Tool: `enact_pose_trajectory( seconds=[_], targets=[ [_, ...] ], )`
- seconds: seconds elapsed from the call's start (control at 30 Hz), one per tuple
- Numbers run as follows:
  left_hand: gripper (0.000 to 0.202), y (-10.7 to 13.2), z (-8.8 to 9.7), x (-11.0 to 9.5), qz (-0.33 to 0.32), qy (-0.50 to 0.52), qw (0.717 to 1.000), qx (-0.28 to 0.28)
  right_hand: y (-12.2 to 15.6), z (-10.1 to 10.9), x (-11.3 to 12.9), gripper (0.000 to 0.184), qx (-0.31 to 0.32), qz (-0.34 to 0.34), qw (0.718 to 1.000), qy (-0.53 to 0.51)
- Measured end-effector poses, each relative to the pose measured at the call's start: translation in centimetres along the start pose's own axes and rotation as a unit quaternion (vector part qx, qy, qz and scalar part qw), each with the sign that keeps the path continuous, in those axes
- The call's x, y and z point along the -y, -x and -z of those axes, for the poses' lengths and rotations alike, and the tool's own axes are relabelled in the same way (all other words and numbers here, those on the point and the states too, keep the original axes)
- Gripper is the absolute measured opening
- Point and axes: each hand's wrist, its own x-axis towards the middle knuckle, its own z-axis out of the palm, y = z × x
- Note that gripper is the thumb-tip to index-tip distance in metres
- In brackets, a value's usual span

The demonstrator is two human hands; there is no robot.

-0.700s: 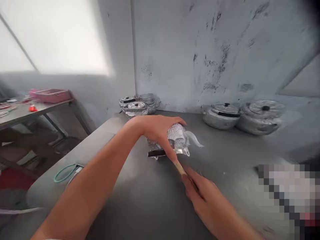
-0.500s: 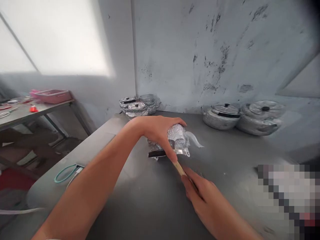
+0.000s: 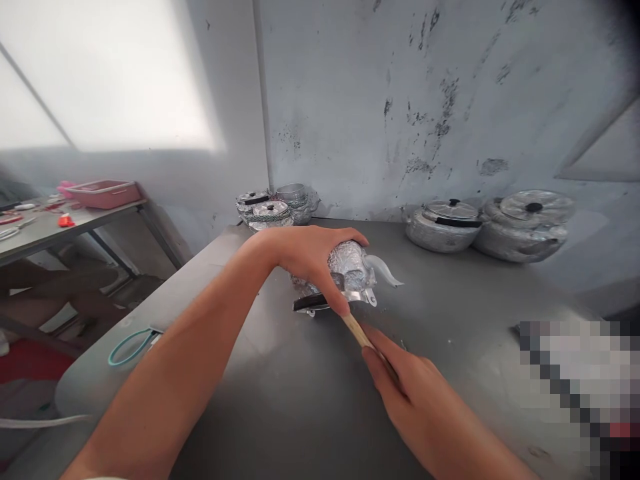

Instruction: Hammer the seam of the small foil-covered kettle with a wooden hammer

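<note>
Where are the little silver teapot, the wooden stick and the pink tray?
silver teapot (image 3: 355, 267): head view, on its embossed body.
wooden stick (image 3: 356, 331): head view, on the bare middle of its shaft.
pink tray (image 3: 103, 195): head view, on its near side wall.

Small embossed metal teapot gripped from above by left hand on grey table; thin wooden stick held by right hand, tip at teapot's base.

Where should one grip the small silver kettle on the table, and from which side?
The kettle by its round body, from above on the left, as the left hand does. Its spout juts right, and the black handle lies low in front, near the wooden stick.
</note>
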Motion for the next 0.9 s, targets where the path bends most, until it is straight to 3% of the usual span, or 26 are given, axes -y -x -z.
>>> enact_pose_trajectory(
  seconds=[0.2, 0.63, 0.8, 0.9],
  targets=[
    [0.105, -0.1, -0.1, 0.2, -0.005, 0.01, 1.0, -0.009, -0.2, 0.1, 0.3, 0.032, 0.012, -0.004, 1.0, -0.013],
    [0.112, 0.2, 0.3, -0.7, 0.011, -0.022, 0.999, 0.03, 0.2, 0.6, 1.0, 0.034, -0.004, 0.014, 1.0, 0.001],
    [0.106, -0.2, 0.8, 1.8, 0.02, 0.009, 1.0, -0.003, 0.0, 2.1, 0.4, 0.033, -0.024, 0.046, 0.998, 0.046],
    [0.084, -0.6, 0.9, 4.6, 0.06, 0.113, 0.988, -0.082, -0.2, 2.9, -0.1, 0.029, -0.033, 0.051, 0.996, 0.069]
  ],
)
